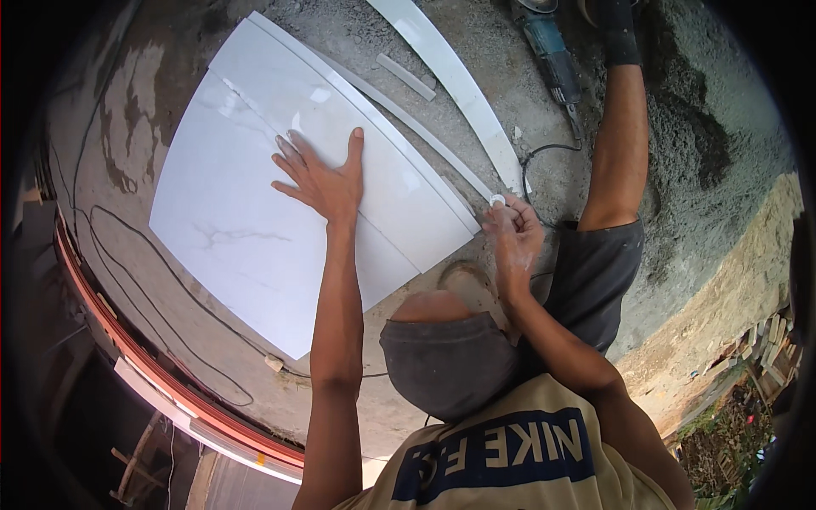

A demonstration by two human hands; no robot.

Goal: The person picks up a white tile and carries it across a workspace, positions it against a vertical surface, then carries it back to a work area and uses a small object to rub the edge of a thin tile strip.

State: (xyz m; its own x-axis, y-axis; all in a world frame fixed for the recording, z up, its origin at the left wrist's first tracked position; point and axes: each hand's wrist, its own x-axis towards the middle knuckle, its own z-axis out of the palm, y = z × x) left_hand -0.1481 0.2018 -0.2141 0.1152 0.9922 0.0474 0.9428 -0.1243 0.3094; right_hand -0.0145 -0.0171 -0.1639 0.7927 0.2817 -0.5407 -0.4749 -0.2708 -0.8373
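My left hand (327,178) lies flat with fingers spread on glossy white tiles with faint grey veining. A large tile (229,246) is on the near-left side, and another tile piece (280,72) lies along its far-right side; I cannot tell if they overlap. Just off the right corner of the tiles, my right hand (515,242) pinches a small white piece (497,201) between thumb and fingers. That piece is at the near end of a narrow tile strip (408,123); whether it is joined to the strip I cannot make out.
A wider white strip (463,81) curves across the ground beyond. Past it lies a blue-green angle grinder (551,59) with a black cord, close to my outstretched leg (619,144). A short grey offcut (406,76) rests between strips. Cables (161,263) cross the concrete at left.
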